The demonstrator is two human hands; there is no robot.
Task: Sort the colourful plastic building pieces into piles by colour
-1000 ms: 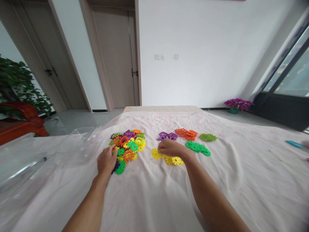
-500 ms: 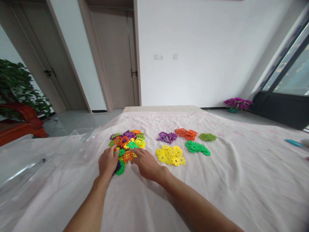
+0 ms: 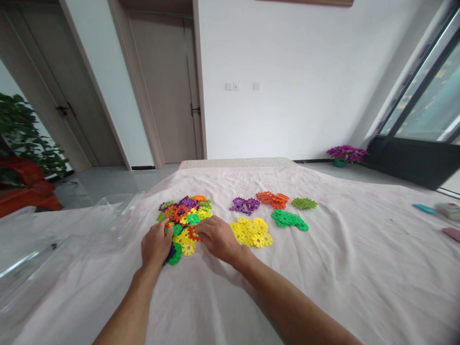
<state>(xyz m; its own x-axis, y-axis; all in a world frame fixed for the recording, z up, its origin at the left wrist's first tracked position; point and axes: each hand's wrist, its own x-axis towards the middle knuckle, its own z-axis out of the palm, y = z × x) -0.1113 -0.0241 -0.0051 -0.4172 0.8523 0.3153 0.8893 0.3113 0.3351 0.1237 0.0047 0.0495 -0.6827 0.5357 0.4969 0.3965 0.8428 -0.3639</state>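
A mixed pile of plastic interlocking pieces (image 3: 185,209) lies in front of me in purple, orange, green and yellow. At its near right edge, my right hand (image 3: 218,238) pinches an orange square piece (image 3: 193,234). My left hand (image 3: 156,243) rests against the pile's left side, fingers bent and a little apart, some of them hidden. Close to it are a green round piece (image 3: 175,254) and a dark purple one partly under the hand. Just right of my right hand sits a group of yellow round pieces (image 3: 253,231).
Further right lie purple (image 3: 245,205), orange (image 3: 273,199), green (image 3: 289,219) and olive-green pieces (image 3: 304,203) in separate groups. Clear plastic packaging (image 3: 72,244) spreads along the left. A blue object (image 3: 425,209) is at the right edge of the cloth-covered surface (image 3: 323,287).
My right hand has closed on the orange square piece and shifted it slightly from the yellow pieces beneath, which now show more. My left hand stays at the pile. The view has shifted slightly.
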